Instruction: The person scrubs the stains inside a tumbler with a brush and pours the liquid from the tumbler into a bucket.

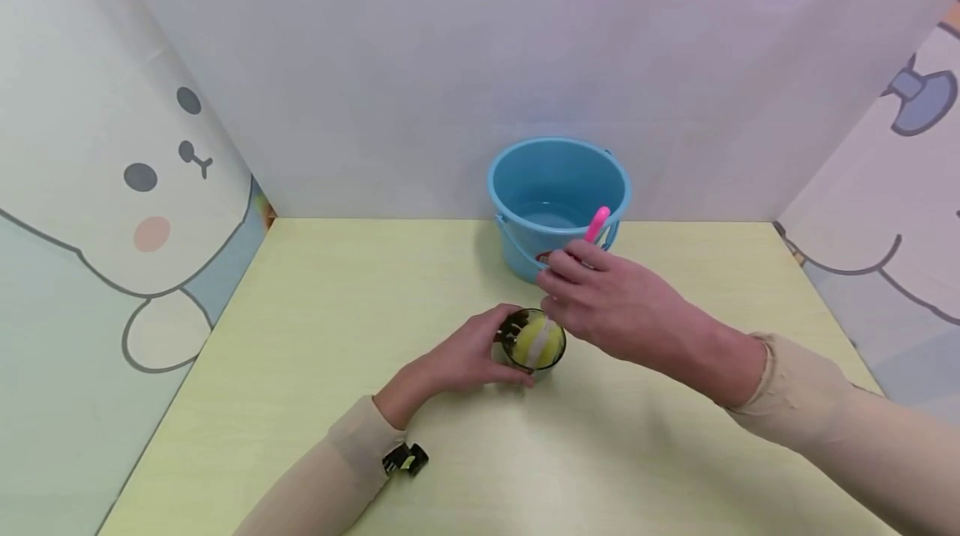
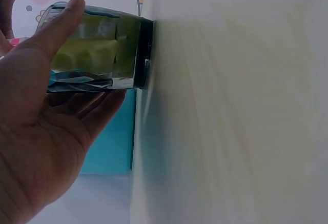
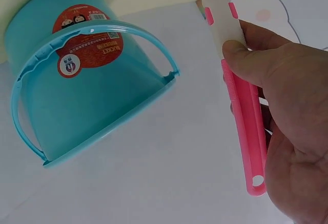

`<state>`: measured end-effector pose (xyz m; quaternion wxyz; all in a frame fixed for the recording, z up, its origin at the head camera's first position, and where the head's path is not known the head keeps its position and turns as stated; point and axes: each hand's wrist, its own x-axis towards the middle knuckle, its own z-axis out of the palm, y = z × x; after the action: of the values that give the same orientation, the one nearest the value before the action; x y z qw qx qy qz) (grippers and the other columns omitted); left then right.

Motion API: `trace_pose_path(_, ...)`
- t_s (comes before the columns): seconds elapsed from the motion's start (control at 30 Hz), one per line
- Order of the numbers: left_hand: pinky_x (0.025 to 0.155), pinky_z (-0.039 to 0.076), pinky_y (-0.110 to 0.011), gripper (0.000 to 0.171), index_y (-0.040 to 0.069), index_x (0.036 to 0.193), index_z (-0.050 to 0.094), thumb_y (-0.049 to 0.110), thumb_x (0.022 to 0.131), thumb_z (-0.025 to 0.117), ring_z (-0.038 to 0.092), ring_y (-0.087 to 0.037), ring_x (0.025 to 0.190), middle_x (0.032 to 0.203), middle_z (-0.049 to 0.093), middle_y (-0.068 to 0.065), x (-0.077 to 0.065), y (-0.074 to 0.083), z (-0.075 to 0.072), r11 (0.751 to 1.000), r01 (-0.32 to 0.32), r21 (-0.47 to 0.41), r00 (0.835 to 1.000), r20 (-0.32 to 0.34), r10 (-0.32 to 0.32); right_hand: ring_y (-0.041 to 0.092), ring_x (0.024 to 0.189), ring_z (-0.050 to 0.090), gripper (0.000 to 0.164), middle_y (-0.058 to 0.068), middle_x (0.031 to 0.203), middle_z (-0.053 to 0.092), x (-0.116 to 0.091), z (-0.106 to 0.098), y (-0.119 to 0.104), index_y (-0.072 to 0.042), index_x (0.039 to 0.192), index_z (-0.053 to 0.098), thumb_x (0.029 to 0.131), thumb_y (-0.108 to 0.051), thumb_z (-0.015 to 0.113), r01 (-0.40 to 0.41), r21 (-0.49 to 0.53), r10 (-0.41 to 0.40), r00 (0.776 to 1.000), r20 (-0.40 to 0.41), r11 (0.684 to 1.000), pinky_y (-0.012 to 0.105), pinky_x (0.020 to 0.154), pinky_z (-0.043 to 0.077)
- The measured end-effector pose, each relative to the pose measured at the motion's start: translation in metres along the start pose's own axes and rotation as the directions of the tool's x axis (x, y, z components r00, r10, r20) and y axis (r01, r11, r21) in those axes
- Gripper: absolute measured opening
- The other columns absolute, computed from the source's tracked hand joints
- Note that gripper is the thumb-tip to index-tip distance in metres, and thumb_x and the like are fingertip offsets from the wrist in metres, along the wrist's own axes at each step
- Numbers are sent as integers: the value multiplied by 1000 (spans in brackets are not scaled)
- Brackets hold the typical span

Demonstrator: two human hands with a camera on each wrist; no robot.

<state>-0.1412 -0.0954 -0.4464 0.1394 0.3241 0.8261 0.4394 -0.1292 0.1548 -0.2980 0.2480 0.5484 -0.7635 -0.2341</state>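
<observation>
Right hand (image 3: 289, 90) gripping pink handle (image 3: 248, 126), bucket label (image 3: 100, 52) legible from wrist only

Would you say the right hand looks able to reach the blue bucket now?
Probably yes: nothing visible separates the right hand from the blue bucket, though the hand grips a pink handle.
</observation>
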Motion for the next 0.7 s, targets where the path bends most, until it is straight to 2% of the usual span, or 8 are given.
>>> trace_pose_path(0.23, 108, 50, -31, 90, 10, 151, 47, 34, 80, 97, 59, -11, 122, 136, 61, 3, 1, 1, 0, 1000, 3, -2, 1000, 9, -3, 34, 115, 54, 40, 15, 110, 63, -1, 2, -1, -8, 103, 71, 74, -17, 98, 3, -3, -3, 1000, -26, 1000, 42, 100, 45)
trace_pose_path(0.47, 106, 51, -30, 88, 15, 149, 47, 34, 80, 97, 59, -10, 120, 134, 61, 5, 1, 2, 1, 1000, -2, -5, 1000, 3, 2, 33, 112, 52, 38, 15, 109, 61, 1, 3, -3, -8, 105, 70, 77, -17, 94, 14, -49, -16, 999, -44, 999, 41, 98, 44)
trace_pose_path(0.7, 104, 52, -30, 87, 16, 148, 47, 34, 79, 97, 60, -10, 117, 133, 62, 5, 0, 1, 1, 1000, -11, 2, 1000, -3, 11, 32, 108, 50, 41, 16, 108, 59, 3, 2, -5, -6, 108, 69, 77, -19, 93, 17, -91, -19, 1000, -19, 996, 41, 97, 43)
